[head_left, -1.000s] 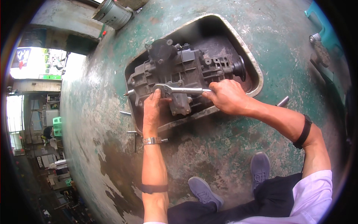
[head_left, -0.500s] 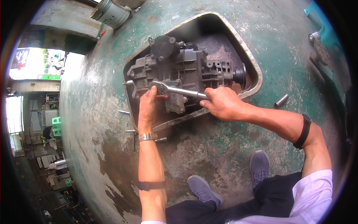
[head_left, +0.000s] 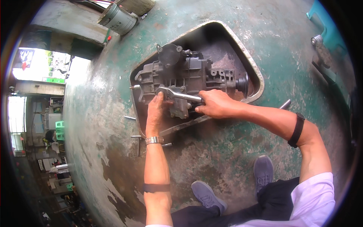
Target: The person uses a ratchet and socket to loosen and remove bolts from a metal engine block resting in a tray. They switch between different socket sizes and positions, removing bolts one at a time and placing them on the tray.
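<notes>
A dirty metal gearbox (head_left: 194,73) lies in a large dark tray (head_left: 255,75) with a pale worn rim. A silver ratchet wrench (head_left: 184,95) lies across the gearbox's near side, over a bolted cover plate (head_left: 179,109). At the wrench's head, my left hand (head_left: 154,111) is closed, its thumb pressed on top and its other fingers partly hidden. My right hand (head_left: 215,104) wraps round the handle, covering its right end. Whatever sits under the wrench head is hidden.
Several metal bars and tools, including a short rod (head_left: 129,118) and a T-shaped tool (head_left: 138,142), lie left of the tray. A metal tube (head_left: 285,104) lies beyond my right forearm. A bucket (head_left: 119,19) stands at the far left, a teal plastic object (head_left: 329,22) at far right.
My right hand has come left, closer to the wrench's head, and less of the handle shows. My left hand stays at the head. The whole view has shifted slightly.
</notes>
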Motion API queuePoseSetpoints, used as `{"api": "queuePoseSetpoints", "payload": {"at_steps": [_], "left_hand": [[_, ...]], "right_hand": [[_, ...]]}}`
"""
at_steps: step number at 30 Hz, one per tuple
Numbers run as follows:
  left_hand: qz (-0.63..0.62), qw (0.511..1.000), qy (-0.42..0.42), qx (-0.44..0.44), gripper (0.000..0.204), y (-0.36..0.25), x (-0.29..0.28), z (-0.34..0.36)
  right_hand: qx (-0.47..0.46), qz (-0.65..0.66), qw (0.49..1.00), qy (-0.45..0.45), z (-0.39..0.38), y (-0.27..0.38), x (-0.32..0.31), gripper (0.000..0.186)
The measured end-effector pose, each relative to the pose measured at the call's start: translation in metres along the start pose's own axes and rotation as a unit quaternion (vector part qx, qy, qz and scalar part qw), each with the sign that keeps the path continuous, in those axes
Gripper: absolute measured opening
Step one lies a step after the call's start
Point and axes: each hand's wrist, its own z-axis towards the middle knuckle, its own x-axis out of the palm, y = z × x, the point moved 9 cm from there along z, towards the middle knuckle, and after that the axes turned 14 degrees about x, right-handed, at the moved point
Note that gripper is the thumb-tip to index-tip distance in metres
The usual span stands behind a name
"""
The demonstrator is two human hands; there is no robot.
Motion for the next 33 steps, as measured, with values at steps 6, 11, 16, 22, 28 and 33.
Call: {"api": "queuePoseSetpoints", "payload": {"at_steps": [6,11,16,22,28,33], "left_hand": [[0.069,0.996,-0.048,0.043,0.060,-0.011,0.009,-0.011],[0.059,0.992,-0.080,0.083,0.081,-0.020,-0.001,-0.023],[0.156,0.981,-0.068,0.092,0.061,-0.044,-0.065,-0.034],[0.460,0.886,0.058,0.012,0.042,-0.063,-0.154,-0.085],[0.423,0.889,0.057,-0.163,0.039,-0.029,-0.218,-0.144],[0.445,0.878,0.050,-0.171,0.039,-0.023,-0.218,-0.140]], "right_hand": [[0.077,0.092,0.993,0.009,0.023,0.017,0.001,0.041],[-0.044,0.142,0.986,-0.080,0.000,0.044,-0.038,0.035],[-0.139,0.262,0.954,-0.044,-0.044,0.056,-0.091,0.030],[-0.053,0.193,0.977,-0.074,-0.091,-0.025,-0.110,0.022],[0.139,0.070,0.985,-0.072,-0.162,-0.155,-0.046,0.027],[0.247,0.092,0.964,-0.021,-0.227,-0.227,0.034,0.034]]}}
